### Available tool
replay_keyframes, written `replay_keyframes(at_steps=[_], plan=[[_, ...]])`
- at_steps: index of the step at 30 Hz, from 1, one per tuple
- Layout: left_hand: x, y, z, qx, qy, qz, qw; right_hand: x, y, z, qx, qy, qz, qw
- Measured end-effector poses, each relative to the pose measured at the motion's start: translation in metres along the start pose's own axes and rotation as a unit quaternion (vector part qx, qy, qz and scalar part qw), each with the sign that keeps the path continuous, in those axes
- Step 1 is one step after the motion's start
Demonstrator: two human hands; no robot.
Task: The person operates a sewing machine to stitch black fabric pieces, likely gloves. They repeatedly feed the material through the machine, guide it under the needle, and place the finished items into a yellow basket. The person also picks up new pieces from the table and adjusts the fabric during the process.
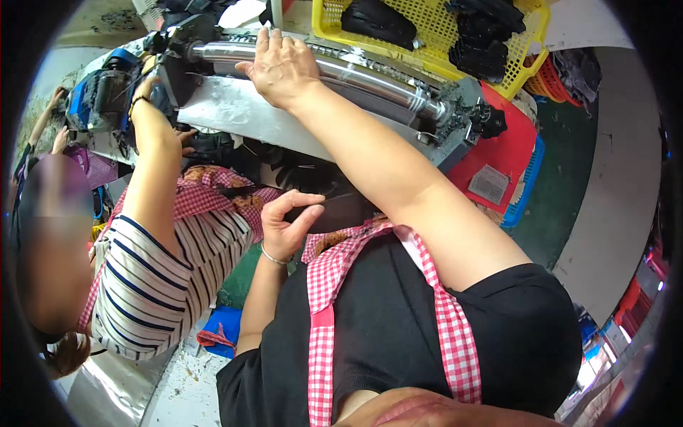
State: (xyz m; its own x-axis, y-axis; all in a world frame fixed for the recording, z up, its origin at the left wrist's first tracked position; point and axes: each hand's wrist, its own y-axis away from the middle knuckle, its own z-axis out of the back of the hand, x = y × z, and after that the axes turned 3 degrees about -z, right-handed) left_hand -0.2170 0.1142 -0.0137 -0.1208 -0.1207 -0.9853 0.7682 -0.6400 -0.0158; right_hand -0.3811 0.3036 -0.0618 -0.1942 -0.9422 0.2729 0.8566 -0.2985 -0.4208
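Note:
My right hand (286, 70) reaches up over the roller machine. Its fingers are stretched out, with the palm over the shiny metal roller (356, 72); whether it presses on the roller cannot be seen. Below the roller slopes a flat metal plate (238, 107). Close to my body, my left hand (288, 222) pinches the edge of a dark flat piece (343, 215) between thumb and fingers. A bracelet circles that wrist. Part of the dark piece is hidden by my right arm and apron.
A co-worker in a striped shirt (160, 285) stands close at my left, one arm reaching to the machine's left end by a blue motor (89, 103). Yellow basket (427, 53) with black bundles stands behind the roller. At right lie a red board (509, 153) and a blue basket (525, 196).

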Motion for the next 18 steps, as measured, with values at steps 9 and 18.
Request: replay_keyframes(at_steps=[9,18], plan=[[-0.018,-0.031,0.007,0.178,0.113,0.031,0.977,-0.039,0.033,0.051,0.041,-0.035,-0.015,0.998],[-0.017,-0.049,0.002,0.204,0.081,-0.077,0.973,-0.074,0.05,0.091,0.11,0.031,-0.115,0.987]])
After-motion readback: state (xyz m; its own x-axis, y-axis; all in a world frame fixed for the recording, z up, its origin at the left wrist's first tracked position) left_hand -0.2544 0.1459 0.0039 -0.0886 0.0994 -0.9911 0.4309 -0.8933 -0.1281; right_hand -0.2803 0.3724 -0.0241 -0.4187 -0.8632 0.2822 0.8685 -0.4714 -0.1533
